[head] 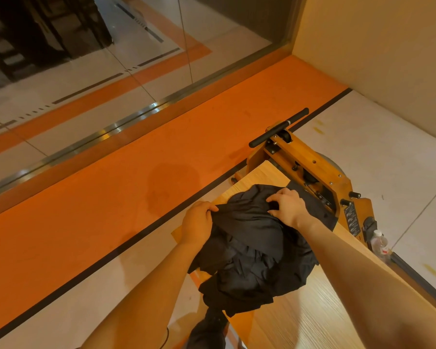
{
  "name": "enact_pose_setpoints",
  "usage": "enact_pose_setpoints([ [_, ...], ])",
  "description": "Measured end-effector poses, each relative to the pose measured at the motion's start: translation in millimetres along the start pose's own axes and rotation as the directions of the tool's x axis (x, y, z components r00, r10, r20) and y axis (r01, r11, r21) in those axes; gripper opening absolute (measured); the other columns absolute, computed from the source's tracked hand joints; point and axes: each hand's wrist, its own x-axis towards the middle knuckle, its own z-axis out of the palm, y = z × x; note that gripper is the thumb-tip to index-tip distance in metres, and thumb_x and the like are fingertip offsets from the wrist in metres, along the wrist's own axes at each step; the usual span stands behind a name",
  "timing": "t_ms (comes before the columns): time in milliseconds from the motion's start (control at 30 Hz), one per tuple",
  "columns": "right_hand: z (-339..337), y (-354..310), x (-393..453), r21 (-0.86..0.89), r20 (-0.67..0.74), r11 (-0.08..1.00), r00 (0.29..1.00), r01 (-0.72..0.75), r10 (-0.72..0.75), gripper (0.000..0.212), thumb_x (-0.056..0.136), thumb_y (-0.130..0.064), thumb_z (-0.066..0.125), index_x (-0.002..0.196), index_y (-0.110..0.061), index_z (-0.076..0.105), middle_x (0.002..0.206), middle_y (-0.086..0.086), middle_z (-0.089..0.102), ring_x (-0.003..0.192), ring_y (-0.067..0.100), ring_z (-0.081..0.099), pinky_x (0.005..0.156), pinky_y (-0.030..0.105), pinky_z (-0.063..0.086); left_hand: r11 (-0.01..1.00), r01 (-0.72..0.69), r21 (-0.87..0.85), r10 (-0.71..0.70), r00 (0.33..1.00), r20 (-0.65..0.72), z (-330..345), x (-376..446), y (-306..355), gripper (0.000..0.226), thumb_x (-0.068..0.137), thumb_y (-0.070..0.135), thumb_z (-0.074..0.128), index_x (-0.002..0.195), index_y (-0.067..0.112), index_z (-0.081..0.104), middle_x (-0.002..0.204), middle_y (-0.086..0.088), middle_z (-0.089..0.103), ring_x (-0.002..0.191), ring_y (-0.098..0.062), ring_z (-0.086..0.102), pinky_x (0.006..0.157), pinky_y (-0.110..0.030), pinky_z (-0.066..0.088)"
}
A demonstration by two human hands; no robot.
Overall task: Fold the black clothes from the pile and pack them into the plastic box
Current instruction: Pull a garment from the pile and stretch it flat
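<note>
Both bare forearms reach forward from the bottom edge, over a wooden table (312, 311) with a pale grain. At the end of the right forearm, the right hand (287, 206) lies on top of the pile of black clothes (257, 248), its fingers curled down into the cloth and gripping a fold. Across from it, the left hand (198, 222) holds the pile's left edge, thumb and fingers pinching the fabric just past the table's side. Between and below the two hands the pile spreads in a crumpled heap, and one dark piece hangs over the table's near left edge. Beyond the right hand stands a wooden machine (310, 167) with a black handlebar (278, 128), close against the table's far end. To the right of the right forearm, a clear plastic bottle (379, 244) stands by the machine's rail. Left of the left hand lies an orange floor band (111, 197) edged by a dark strip, and past it a glass wall (111, 59) in a metal track.
</note>
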Motion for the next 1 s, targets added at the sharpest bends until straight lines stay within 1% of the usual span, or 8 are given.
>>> enact_pose_setpoints([
  [100, 3, -1, -1, -0.02, -0.103, 1.0, 0.994, 0.017, -0.019, 0.026, 0.09, -0.031, 0.067, 0.116, -0.025, 0.069, 0.13, 0.005, 0.052, 0.123, 0.028, 0.041, 0.101, 0.041, 0.036, 1.0, -0.012, 0.004, 0.012, 1.0, -0.008, -2, 2, 0, 0.025, 0.097, 0.003, 0.046, 0.105, 0.012, 0.067, 0.113, -0.004, 0.063, 0.104, -0.017, 0.058, 0.083, -0.017, 0.039],
  [300, 3, -3, -12, 0.322, -0.31, 0.946, 0.948, 0.041, 0.065, 0.007, 0.095, -0.02, 0.061, 0.099, -0.017, 0.066, 0.108, 0.003, 0.065, 0.106, 0.026, 0.056, 0.09, 0.039, 0.044, 0.999, -0.016, -0.03, 0.016, 1.0, -0.019, -4, 9, -4, 0.024, 0.096, 0.004, 0.048, 0.108, 0.013, 0.067, 0.116, -0.006, 0.063, 0.105, -0.019, 0.058, 0.083, -0.022, 0.043],
  [433, -4, -3, -29, 0.529, -0.311, 0.849, 0.934, 0.017, 0.175, 0.012, 0.098, -0.021, 0.057, 0.108, -0.015, 0.06, 0.1, 0.0, 0.065, 0.092, 0.019, 0.059, 0.078, 0.028, 0.042, 0.996, 0.008, -0.088, -0.011, 0.999, -0.037, -5, 14, 7, 0.023, 0.094, 0.003, 0.051, 0.107, 0.013, 0.068, 0.112, -0.006, 0.065, 0.104, -0.021, 0.06, 0.09, -0.029, 0.049],
  [600, -13, 16, -63, 0.622, -0.283, 0.783, 0.932, 0.0, 0.224, 0.011, 0.092, -0.02, 0.067, 0.101, -0.022, 0.06, 0.1, 0.0, 0.065, 0.091, 0.017, 0.06, 0.079, 0.027, 0.046, 0.98, -0.001, -0.201, -0.007, 0.999, -0.042, -5, 8, 39, 0.018, 0.088, 0.01, 0.065, 0.106, 0.011, 0.068, 0.105, -0.005, 0.065, 0.087, -0.014, 0.054, 0.079, -0.022, 0.042],
  [733, -20, 38, -104, 0.643, -0.269, 0.766, 0.933, -0.009, 0.237, 0.002, 0.092, -0.019, 0.067, 0.093, -0.021, 0.066, 0.093, -0.001, 0.067, 0.085, 0.013, 0.063, 0.063, 0.015, 0.042, 0.967, -0.048, -0.252, 0.04, 0.999, -0.036, 1, -7, 68, 0.016, 0.086, 0.004, 0.067, 0.101, 0.011, 0.067, 0.109, -0.004, 0.064, 0.093, -0.018, 0.057, 0.082, -0.025, 0.043],
  [800, -22, 50, -128, 0.666, -0.287, 0.746, 0.925, 0.007, 0.248, 0.006, 0.092, -0.018, 0.067, 0.087, -0.019, 0.068, 0.087, -0.002, 0.068, 0.082, 0.013, 0.065, 0.062, 0.018, 0.046, 0.966, -0.085, -0.243, 0.08, 0.996, -0.032, 5, -17, 84, 0.016, 0.086, 0.002, 0.065, 0.1, 0.01, 0.067, 0.105, -0.005, 0.064, 0.091, -0.018, 0.057, 0.081, -0.027, 0.045],
  [900, -23, 68, -164, 0.711, -0.297, 0.703, 0.907, 0.001, 0.298, 0.009, 0.091, -0.017, 0.068, 0.084, -0.013, 0.071, 0.083, 0.001, 0.071, 0.079, 0.018, 0.068, 0.072, 0.034, 0.057, 0.952, -0.164, -0.258, 0.161, 0.986, -0.035, 13, -35, 109, 0.018, 0.086, -0.002, 0.063, 0.1, 0.007, 0.068, 0.097, -0.01, 0.065, 0.09, -0.024, 0.06, 0.082, -0.034, 0.048],
  [1000, -24, 82, -203, 0.724, -0.297, 0.689, 0.895, -0.016, 0.334, 0.012, 0.091, -0.018, 0.068, 0.08, -0.013, 0.068, 0.078, 0.001, 0.069, 0.077, 0.019, 0.067, 0.068, 0.03, 0.054, 0.94, -0.139, -0.312, 0.153, 0.988, 0.021, 25, -49, 133, 0.02, 0.088, -0.002, 0.06, 0.098, 0.015, 0.067, 0.092, -0.007, 0.064, 0.089, -0.027, 0.063, 0.086, -0.041, 0.052],
])
